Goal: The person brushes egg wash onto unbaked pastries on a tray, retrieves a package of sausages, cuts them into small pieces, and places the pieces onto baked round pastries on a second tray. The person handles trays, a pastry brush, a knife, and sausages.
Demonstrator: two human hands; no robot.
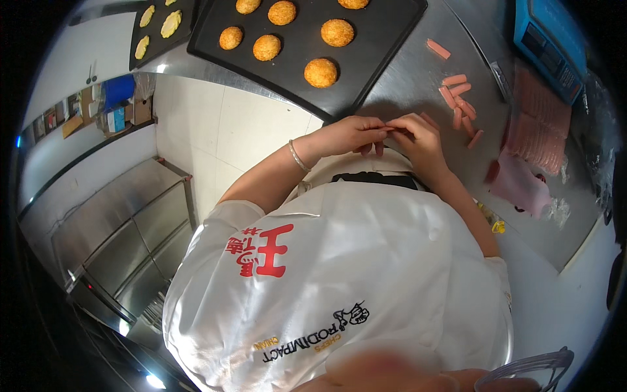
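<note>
My left hand [356,135] and my right hand [420,132] meet in front of my waist, at the near edge of the steel counter. The fingertips of both pinch a small pink sausage piece [387,129], mostly hidden by the fingers. Just beyond my right hand, another sausage piece [429,120] lies on the counter. Several short cut sausages [460,108] are scattered to the right. Left of them is a dark baking tray [297,68] with round golden baked buns [321,72] spaced apart on it; its near corner comes close to my left hand.
A blue scale [550,49] stands at the far right, with clear packs of sausages [539,117] and a pink wrapper [520,185] nearer. A second dark tray [157,49] holds pale dough pieces at the far left. A steel cabinet [124,242] stands to the left.
</note>
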